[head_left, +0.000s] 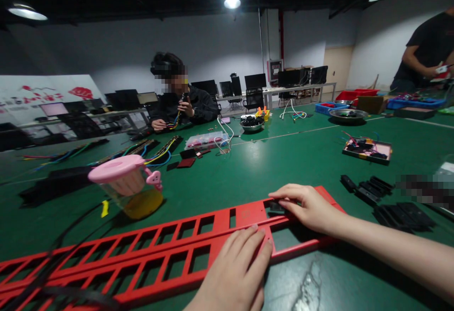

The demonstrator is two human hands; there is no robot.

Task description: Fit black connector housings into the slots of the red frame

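A long red frame (244, 214) with rows of rectangular openings lies across the green table. My left hand (237, 268) rests on its near rail with the fingers stretched out and holds nothing. At the frame's right end, my right hand (308, 207) has its thumb and fingers closed on a black part (276, 208) in the upper opening. The fingers partly cover that part. Right of the frame lie loose black parts (369, 190) and a stack of black pieces (404, 216).
A pink-lidded cup (142, 204) stands behind the frame, near black cables (60, 240). Farther back are a clear box (205, 140), a metal bowl (251, 124) and a small tray (386, 152). A person (202, 105) sits across the table; another stands at right.
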